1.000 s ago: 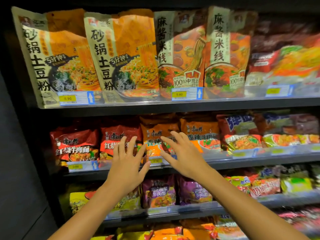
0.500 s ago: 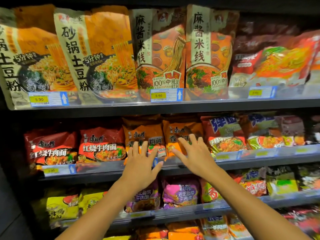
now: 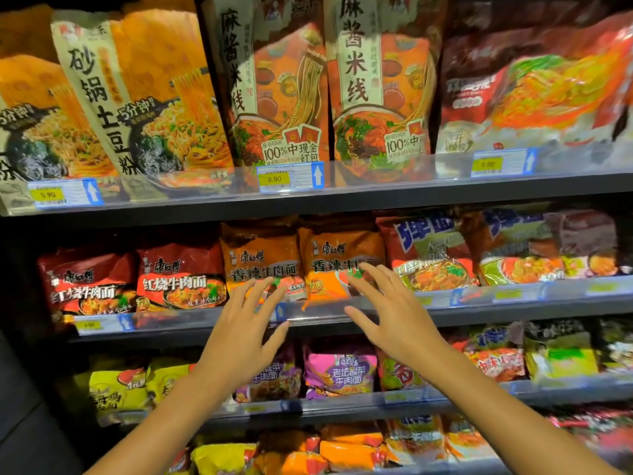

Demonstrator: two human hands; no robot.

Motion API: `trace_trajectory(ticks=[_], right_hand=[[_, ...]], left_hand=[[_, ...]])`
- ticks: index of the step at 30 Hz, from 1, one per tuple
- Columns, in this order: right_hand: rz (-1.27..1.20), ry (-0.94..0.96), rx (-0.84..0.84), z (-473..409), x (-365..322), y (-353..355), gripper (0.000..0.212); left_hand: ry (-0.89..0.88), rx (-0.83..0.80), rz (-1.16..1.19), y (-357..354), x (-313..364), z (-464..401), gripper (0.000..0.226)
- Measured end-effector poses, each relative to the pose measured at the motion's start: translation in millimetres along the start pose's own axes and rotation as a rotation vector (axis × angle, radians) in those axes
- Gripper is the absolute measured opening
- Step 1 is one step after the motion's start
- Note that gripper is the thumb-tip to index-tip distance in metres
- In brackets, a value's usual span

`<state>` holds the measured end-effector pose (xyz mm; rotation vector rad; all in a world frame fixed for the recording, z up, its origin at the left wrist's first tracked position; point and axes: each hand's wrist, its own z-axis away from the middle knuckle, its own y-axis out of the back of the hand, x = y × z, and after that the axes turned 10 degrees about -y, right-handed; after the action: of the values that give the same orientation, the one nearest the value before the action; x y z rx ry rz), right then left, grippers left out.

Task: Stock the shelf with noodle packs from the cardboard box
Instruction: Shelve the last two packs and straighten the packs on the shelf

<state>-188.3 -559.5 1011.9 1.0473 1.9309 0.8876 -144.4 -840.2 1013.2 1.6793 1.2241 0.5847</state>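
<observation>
Both hands are reaching toward the second shelf with fingers spread wide, each grip holding nothing. The left hand is hovering in front of one orange noodle pack, and the right hand is hovering in front of the orange pack beside it. Red packs are sitting to the left on the same shelf.

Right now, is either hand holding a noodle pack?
No: the left hand and right hand are spread open in front of the orange noodle packs, gripping nothing.
</observation>
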Motion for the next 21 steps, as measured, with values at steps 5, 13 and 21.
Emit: trace_trajectory(ticks=[5, 13, 21], right_hand=[[0.008, 0.073, 0.07, 22, 16, 1, 0.056], [-0.016, -0.02, -0.008, 54, 23, 34, 0.058], [-0.056, -0.153, -0.092, 120, 6, 87, 0.06]], left_hand=[[-0.002, 0.013, -0.015, -4, 14, 17, 0.067], [-0.005, 0.028, 0.055, 25, 20, 30, 0.066], [-0.06, 0.024, 0.213, 48, 38, 62, 0.076]])
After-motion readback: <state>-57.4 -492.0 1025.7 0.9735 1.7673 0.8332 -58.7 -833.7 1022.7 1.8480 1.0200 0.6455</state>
